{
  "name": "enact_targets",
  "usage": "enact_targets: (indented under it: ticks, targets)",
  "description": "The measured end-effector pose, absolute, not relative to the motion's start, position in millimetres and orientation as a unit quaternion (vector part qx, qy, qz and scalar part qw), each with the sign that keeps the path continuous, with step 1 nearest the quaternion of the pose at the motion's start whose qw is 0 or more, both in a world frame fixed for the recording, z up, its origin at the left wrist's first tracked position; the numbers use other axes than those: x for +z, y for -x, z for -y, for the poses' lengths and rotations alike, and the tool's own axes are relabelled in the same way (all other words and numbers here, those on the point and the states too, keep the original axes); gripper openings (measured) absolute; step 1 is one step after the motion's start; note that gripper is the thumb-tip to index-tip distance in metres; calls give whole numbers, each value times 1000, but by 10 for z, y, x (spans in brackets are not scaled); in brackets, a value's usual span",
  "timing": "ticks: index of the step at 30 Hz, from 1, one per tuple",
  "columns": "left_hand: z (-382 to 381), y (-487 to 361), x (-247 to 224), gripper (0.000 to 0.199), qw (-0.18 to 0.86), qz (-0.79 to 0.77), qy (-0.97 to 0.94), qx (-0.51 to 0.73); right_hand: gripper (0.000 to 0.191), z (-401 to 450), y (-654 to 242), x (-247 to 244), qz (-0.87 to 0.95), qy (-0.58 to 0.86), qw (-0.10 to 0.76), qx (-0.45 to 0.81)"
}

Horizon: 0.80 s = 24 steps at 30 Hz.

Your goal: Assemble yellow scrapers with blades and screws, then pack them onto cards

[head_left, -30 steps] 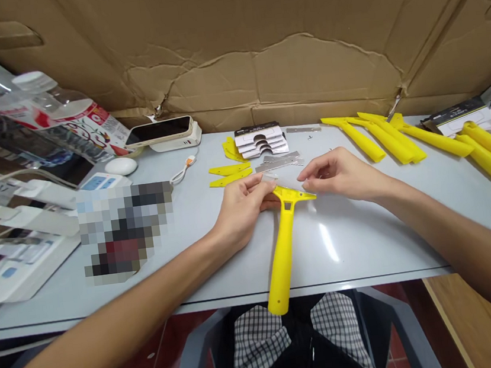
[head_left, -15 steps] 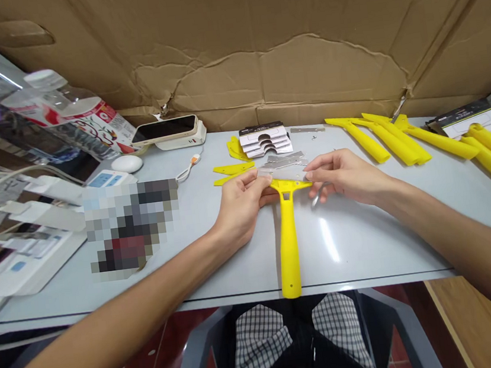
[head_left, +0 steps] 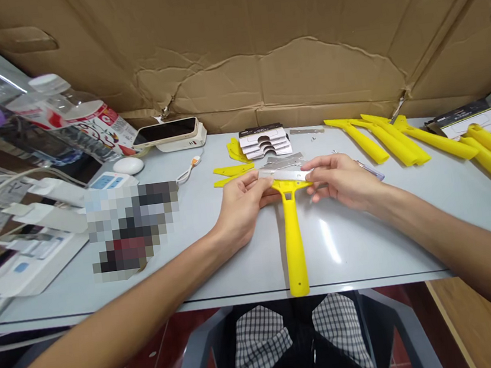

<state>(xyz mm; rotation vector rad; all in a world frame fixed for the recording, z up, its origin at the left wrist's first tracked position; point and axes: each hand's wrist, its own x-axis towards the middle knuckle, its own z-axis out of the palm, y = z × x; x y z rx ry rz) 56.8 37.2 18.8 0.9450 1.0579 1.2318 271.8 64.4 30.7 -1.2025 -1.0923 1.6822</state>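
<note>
A yellow scraper (head_left: 294, 243) lies with its handle toward me and its end at the table's front edge. My left hand (head_left: 242, 208) pinches the left end of its head. A flat metal blade (head_left: 286, 173) lies along that head. My right hand (head_left: 339, 181) pinches the right end of the blade and head between thumb and fingers. Just behind the right hand shows a slim tool with a clear, purplish handle (head_left: 371, 169), partly hidden. Several loose metal blades (head_left: 286, 160) lie beyond the scraper head.
Yellow head pieces (head_left: 232, 170) lie left of stacked small boxes (head_left: 265, 141). A metal strip (head_left: 306, 131) is behind. Several yellow scrapers (head_left: 366, 142) lie at the right. A phone (head_left: 165, 132), bottles (head_left: 86, 126) and power strips (head_left: 35, 257) crowd the left; cardboard (head_left: 254, 39) walls the back.
The metal blade has tilted and now looks narrower along the head. The scraper handle has swung slightly right. The silver shaft under my right fingers is gone; the clear-handled tool now shows behind that hand.
</note>
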Motion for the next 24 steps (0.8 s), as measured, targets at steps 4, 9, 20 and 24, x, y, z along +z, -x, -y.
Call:
enact_targets:
  ticks: [4, 9, 20, 24]
  targets:
    - [-373, -563, 187, 16, 593, -461, -397, 528, 19, -628, -2701, 284, 441, 458, 396, 663]
    - [-398, -542, 195, 13, 599, -469, -386, 521, 18, -576, -2641, 323, 460, 461, 416, 635]
    - [-592, -356, 320, 25, 560, -488, -445, 500, 19, -663, -2731, 297, 459, 485, 425, 611]
    - [-750, -104, 445, 19, 392, -502, -519, 570, 16, -752, -2806, 305, 463, 484, 436, 601]
